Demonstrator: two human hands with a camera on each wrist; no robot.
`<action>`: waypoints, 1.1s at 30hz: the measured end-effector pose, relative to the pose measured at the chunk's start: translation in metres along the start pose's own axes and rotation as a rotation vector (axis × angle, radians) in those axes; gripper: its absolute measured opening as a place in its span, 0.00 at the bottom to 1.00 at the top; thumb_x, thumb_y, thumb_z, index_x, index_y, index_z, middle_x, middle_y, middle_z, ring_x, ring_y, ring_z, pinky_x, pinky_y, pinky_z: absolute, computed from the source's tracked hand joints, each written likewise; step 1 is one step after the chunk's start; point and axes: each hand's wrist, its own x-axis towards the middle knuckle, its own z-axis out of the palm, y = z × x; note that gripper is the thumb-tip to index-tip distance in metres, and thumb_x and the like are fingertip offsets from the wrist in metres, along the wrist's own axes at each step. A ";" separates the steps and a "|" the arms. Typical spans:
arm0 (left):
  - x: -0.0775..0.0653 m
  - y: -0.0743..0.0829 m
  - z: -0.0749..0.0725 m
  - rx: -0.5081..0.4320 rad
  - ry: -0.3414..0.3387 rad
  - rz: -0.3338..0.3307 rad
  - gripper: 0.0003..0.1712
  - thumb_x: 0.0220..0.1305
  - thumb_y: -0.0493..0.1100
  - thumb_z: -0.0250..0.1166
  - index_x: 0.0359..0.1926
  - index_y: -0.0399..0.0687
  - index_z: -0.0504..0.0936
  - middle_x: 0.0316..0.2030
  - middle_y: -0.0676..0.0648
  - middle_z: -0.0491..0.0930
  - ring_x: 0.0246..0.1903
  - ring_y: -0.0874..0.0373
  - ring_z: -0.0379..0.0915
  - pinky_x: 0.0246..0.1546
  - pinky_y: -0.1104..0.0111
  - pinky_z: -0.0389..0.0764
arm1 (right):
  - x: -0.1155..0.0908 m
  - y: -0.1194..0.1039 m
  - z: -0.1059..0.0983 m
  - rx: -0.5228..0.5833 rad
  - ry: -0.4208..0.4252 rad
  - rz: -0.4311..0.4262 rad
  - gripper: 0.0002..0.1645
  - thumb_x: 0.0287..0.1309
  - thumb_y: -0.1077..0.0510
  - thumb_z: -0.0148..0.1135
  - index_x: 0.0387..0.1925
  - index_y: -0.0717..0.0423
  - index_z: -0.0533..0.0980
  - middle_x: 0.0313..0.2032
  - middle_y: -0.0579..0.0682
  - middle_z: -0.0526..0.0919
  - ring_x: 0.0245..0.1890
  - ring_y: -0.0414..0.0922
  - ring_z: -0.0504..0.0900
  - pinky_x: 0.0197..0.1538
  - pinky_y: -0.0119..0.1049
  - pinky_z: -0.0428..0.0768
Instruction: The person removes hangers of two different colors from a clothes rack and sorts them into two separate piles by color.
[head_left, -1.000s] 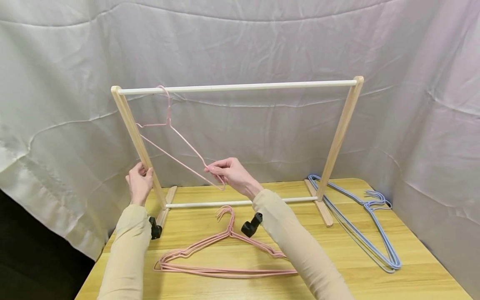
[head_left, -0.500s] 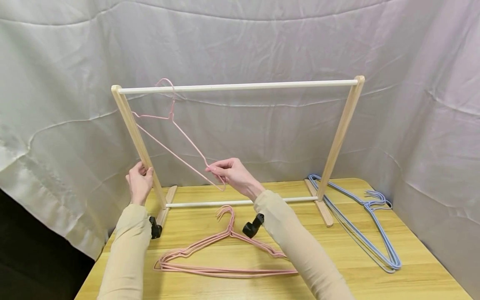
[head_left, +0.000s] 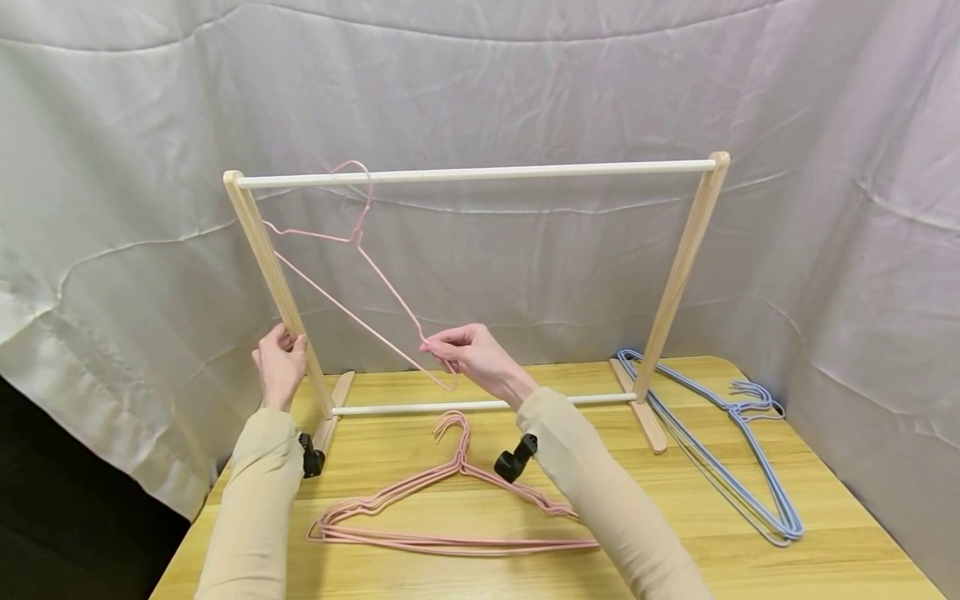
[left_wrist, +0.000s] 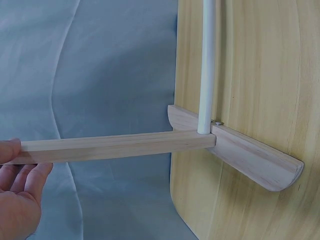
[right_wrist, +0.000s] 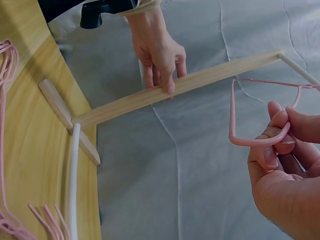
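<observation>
My right hand (head_left: 483, 358) pinches a thin pink clothes hanger (head_left: 390, 288) near its right corner. The hanger tilts, its far end passing behind the rack's left upright, and its hook arches over the white top bar (head_left: 525, 173) near the left end. In the right wrist view, thumb and fingers close round the bent corner of the hanger (right_wrist: 232, 115). Lower on the left, my left hand (head_left: 280, 367) grips the rack's wooden upright (head_left: 261, 250). The left wrist view shows thumb and fingers on opposite sides of that upright (left_wrist: 115, 146).
Several pink hangers (head_left: 460, 460) lie stacked on the wooden table (head_left: 360, 575) in front of the rack. A bunch of blue hangers (head_left: 733, 408) lies to the right, beside the right foot (head_left: 648, 427). A white lower rail (head_left: 420, 408) joins the uprights; grey curtain (head_left: 480, 92) surrounds the table.
The right hand has shifted slightly right and down with the hanger. The hook rose, then slid to the right along the top bar. My left hand stays on the upright.
</observation>
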 end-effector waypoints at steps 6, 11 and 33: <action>0.000 -0.001 0.000 0.000 0.008 0.008 0.19 0.72 0.38 0.56 0.61 0.36 0.77 0.60 0.30 0.78 0.67 0.37 0.58 0.66 0.46 0.59 | -0.009 0.006 -0.009 -0.014 -0.009 -0.009 0.19 0.69 0.69 0.53 0.51 0.88 0.71 0.21 0.41 0.77 0.22 0.37 0.65 0.28 0.28 0.63; 0.001 -0.001 0.000 0.002 0.010 0.004 0.19 0.72 0.38 0.56 0.60 0.36 0.77 0.60 0.31 0.78 0.66 0.38 0.57 0.66 0.46 0.58 | -0.017 0.012 -0.020 -0.032 -0.016 0.008 0.14 0.69 0.68 0.54 0.46 0.80 0.78 0.21 0.43 0.76 0.22 0.37 0.67 0.28 0.28 0.65; 0.001 -0.001 0.000 -0.001 0.008 0.003 0.19 0.73 0.38 0.56 0.61 0.37 0.77 0.60 0.31 0.78 0.66 0.38 0.57 0.66 0.47 0.58 | -0.091 0.057 -0.110 -0.280 -0.141 0.104 0.14 0.70 0.60 0.57 0.46 0.65 0.84 0.25 0.41 0.77 0.25 0.36 0.68 0.32 0.28 0.69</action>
